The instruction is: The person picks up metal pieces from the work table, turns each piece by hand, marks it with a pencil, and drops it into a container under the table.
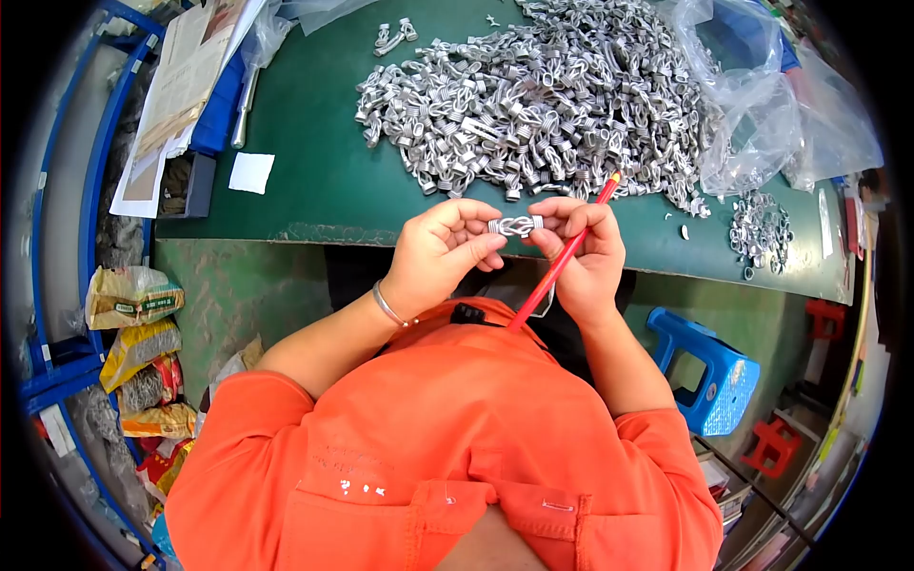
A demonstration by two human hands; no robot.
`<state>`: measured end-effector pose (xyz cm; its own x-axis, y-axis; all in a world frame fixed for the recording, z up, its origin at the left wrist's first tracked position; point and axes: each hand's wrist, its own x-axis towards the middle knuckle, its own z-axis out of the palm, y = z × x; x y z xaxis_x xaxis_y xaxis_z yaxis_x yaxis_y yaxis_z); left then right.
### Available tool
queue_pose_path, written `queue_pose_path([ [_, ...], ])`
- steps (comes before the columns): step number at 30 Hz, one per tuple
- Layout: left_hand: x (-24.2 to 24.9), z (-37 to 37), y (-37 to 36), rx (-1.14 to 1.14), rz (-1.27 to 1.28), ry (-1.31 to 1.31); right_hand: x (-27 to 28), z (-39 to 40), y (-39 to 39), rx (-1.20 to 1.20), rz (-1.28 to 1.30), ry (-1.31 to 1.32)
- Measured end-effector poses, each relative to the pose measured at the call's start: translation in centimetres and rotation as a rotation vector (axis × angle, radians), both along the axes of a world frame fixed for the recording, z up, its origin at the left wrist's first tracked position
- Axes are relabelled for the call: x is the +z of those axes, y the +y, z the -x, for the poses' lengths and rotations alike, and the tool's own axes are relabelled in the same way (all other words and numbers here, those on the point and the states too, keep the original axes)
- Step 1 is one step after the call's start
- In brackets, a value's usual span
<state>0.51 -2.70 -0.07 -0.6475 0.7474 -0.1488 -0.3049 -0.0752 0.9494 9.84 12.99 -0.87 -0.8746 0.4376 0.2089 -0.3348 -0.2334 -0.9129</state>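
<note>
Between my two hands is a silver knot-shaped metal piece (516, 226), held level just in front of the table's near edge. My left hand (436, 249) pinches its left end between thumb and fingers. The other end is gripped by the fingertips of my right hand (588, 255). A red pencil-like stick (564, 265) with a yellowish tip also rests in my right hand, slanting from the upper right down toward my body. Just beyond my hands lies a large heap of similar silver metal pieces (533, 114) on the green table (314, 181).
Clear plastic bags (762, 124) lie right of the heap, near a small pile of silver rings (760, 233). A white paper square (251, 172) and a few loose pieces (394, 36) lie left. A blue stool (709, 371) stands below right; printed sacks (135, 297) sit left.
</note>
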Motion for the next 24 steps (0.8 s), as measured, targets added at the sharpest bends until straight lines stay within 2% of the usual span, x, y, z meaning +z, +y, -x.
queue_pose_path([
  [6,0.1,-0.5,-0.6,0.018,-0.017,0.090,-0.4,-0.8,-0.1,0.018,0.046,-0.095],
  [8,0.3,-0.7,-0.6,0.031,-0.053,0.356,-1.3,-0.9,0.0,0.064,0.066,-0.054],
  [9,0.2,-0.6,-0.7,0.032,-0.051,0.354,-1.4,-0.9,-0.1,0.065,0.068,-0.056],
  [11,-0.2,-0.3,-0.7,0.015,-0.095,0.601,-1.6,-0.9,-0.6,0.034,0.063,0.023],
  [12,-0.1,-0.3,-0.8,0.015,-0.093,0.597,-1.5,-1.0,-0.7,0.034,0.065,0.020],
  [14,0.3,-0.3,-0.8,0.025,-0.074,0.585,-1.2,-1.2,-0.9,-0.053,-0.149,0.096],
  [19,-0.1,-0.8,-0.6,0.019,-0.049,0.446,-0.3,-1.7,-1.3,-0.157,-0.250,0.197],
  [21,0.0,-0.9,-0.7,0.001,-0.038,0.405,-0.1,-2.0,-1.2,-0.104,-0.427,0.221],
  [24,0.0,-0.5,-1.3,-0.141,0.170,0.683,-0.2,-2.1,-0.3,-0.090,-0.654,0.112],
])
